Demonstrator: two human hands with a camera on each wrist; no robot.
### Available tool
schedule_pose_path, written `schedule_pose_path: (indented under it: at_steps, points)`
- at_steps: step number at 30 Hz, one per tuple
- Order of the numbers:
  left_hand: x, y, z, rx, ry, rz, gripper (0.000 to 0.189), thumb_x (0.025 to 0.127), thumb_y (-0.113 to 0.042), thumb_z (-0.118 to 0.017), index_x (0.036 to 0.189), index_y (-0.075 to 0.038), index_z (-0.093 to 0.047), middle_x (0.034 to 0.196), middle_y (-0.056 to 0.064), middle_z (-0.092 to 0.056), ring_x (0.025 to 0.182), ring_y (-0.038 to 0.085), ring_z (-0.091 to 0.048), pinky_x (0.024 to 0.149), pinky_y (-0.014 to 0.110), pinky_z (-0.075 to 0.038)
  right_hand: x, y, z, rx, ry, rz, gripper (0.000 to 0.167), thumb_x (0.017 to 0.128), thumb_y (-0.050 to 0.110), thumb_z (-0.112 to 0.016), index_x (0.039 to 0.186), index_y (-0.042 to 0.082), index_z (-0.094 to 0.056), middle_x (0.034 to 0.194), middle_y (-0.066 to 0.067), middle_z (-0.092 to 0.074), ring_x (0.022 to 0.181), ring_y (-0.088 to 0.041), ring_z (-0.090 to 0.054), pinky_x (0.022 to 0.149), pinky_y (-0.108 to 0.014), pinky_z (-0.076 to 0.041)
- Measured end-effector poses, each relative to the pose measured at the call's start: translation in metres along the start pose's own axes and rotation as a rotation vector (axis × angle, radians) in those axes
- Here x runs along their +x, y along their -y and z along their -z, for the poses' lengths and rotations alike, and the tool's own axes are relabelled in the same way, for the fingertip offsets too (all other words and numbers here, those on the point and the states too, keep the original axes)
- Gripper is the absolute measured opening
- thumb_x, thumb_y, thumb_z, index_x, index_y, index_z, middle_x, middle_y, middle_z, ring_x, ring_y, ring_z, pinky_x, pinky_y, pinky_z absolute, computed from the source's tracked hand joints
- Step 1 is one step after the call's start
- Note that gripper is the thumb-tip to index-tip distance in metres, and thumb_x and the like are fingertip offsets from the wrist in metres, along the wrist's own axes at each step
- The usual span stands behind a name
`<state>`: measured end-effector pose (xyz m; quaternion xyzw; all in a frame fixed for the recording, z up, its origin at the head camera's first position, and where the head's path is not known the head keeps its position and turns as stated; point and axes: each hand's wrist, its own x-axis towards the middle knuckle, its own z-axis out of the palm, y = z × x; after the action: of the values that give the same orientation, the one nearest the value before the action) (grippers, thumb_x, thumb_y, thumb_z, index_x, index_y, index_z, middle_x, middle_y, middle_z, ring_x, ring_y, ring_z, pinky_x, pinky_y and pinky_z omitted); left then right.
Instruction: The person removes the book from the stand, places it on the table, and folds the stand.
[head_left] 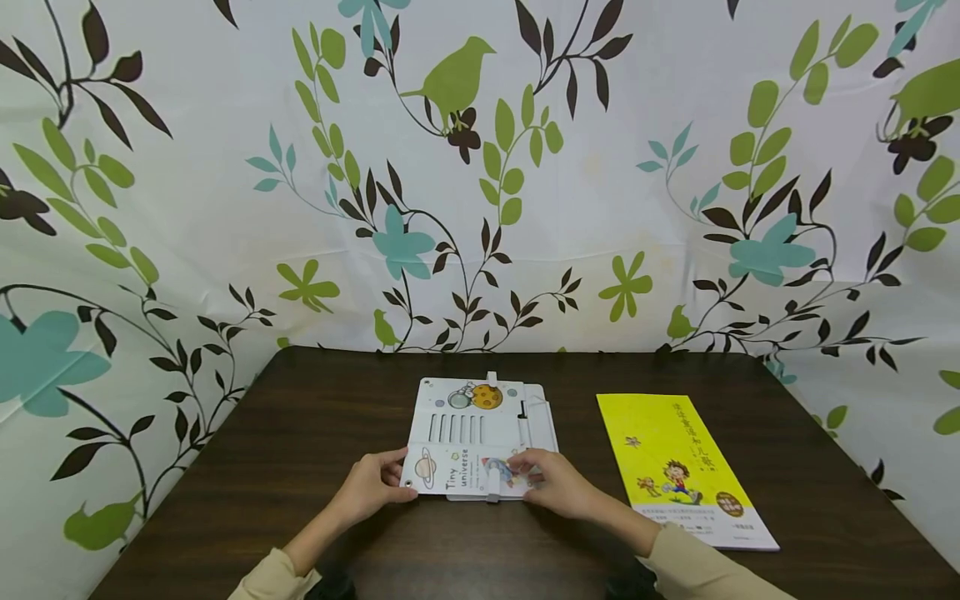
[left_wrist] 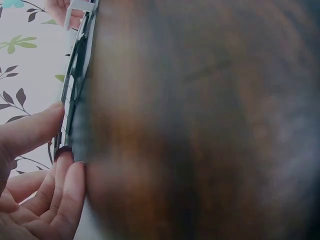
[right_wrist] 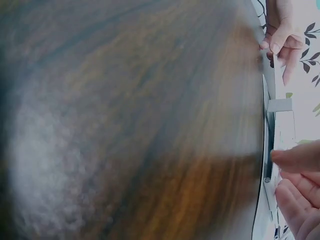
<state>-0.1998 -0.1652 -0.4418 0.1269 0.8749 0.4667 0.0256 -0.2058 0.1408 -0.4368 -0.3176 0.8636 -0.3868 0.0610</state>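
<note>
A white folding book stand (head_left: 468, 460) with printed planets and the words "Tiny universe" lies folded on the table. My left hand (head_left: 367, 485) pinches its left lower edge between thumb and fingers; the left wrist view has the thumb above that thin edge and fingertips (left_wrist: 75, 180) below. At the lower right corner, my right hand (head_left: 561, 485) grips the stand, thumb at the front edge and fingers over the printed panel. Beside those fingers sits a pale clip (head_left: 492, 485), seen edge-on in the right wrist view. Another clip (head_left: 492, 379) stands at the far edge.
A yellow book (head_left: 667, 450) with a cartoon child on its cover lies flat to the right of the stand. The dark wooden table (head_left: 300, 433) ends at a patterned cloth (head_left: 525, 250) hanging behind it.
</note>
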Motion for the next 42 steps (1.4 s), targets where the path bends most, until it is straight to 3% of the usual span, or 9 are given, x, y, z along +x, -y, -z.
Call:
schedule_pose_path:
  at_steps: [7, 17, 23, 29, 35, 42]
  points:
    - [0.001, 0.001, -0.002, 0.022, -0.035, 0.022, 0.066, 0.06, -0.006, -0.082, 0.118, 0.011, -0.054, 0.077, 0.003, -0.059, 0.066, 0.013, -0.054, 0.052, 0.021, -0.044, 0.0, 0.003, 0.0, -0.007, -0.006, -0.051, 0.038, 0.072, -0.009, -0.067, 0.109, -0.002, -0.06, 0.102, -0.01, -0.061, 0.087, -0.022, -0.053, 0.079, -0.032, -0.051]
    - [-0.001, 0.002, -0.001, 0.008, -0.019, 0.017, 0.066, 0.061, -0.007, -0.082, 0.117, 0.012, -0.054, 0.077, 0.004, -0.059, 0.066, 0.013, -0.054, 0.053, 0.021, -0.044, 0.0, 0.002, 0.002, -0.002, -0.018, -0.063, 0.033, 0.074, -0.005, -0.067, 0.107, -0.002, -0.06, 0.098, -0.009, -0.062, 0.086, -0.022, -0.055, 0.077, -0.033, -0.051]
    - [-0.001, 0.002, -0.001, 0.006, -0.029, 0.024, 0.067, 0.06, -0.007, -0.082, 0.118, 0.011, -0.054, 0.077, 0.004, -0.059, 0.066, 0.014, -0.055, 0.052, 0.021, -0.044, -0.003, 0.0, 0.019, -0.002, -0.128, -0.074, 0.02, 0.079, 0.001, -0.065, 0.099, 0.0, -0.062, 0.093, -0.008, -0.063, 0.083, -0.021, -0.057, 0.075, -0.037, -0.051]
    - [-0.001, 0.002, -0.002, 0.021, -0.045, 0.028, 0.065, 0.06, -0.006, -0.082, 0.117, 0.011, -0.055, 0.076, 0.004, -0.058, 0.066, 0.013, -0.055, 0.052, 0.021, -0.044, -0.005, -0.017, 0.032, -0.061, -0.229, -0.105, 0.02, 0.078, 0.002, -0.067, 0.098, 0.001, -0.063, 0.087, -0.005, -0.063, 0.077, -0.016, -0.057, 0.071, -0.03, -0.052]
    - [-0.002, 0.002, -0.002, 0.025, -0.043, 0.026, 0.066, 0.061, -0.006, -0.082, 0.117, 0.011, -0.054, 0.076, 0.003, -0.058, 0.066, 0.013, -0.055, 0.052, 0.021, -0.043, -0.007, -0.027, 0.03, -0.006, -0.211, -0.165, 0.015, 0.081, 0.004, -0.065, 0.096, 0.002, -0.065, 0.084, -0.002, -0.063, 0.073, -0.014, -0.053, 0.067, -0.021, -0.048]
    - [-0.002, 0.002, -0.002, 0.022, -0.035, 0.011, 0.065, 0.062, -0.007, -0.081, 0.118, 0.012, -0.053, 0.077, 0.004, -0.058, 0.065, 0.012, -0.055, 0.052, 0.021, -0.044, -0.008, -0.034, 0.028, 0.015, -0.218, -0.16, 0.01, 0.084, 0.004, -0.061, 0.091, 0.003, -0.068, 0.089, -0.005, -0.066, 0.075, -0.014, -0.053, 0.068, -0.02, -0.048]
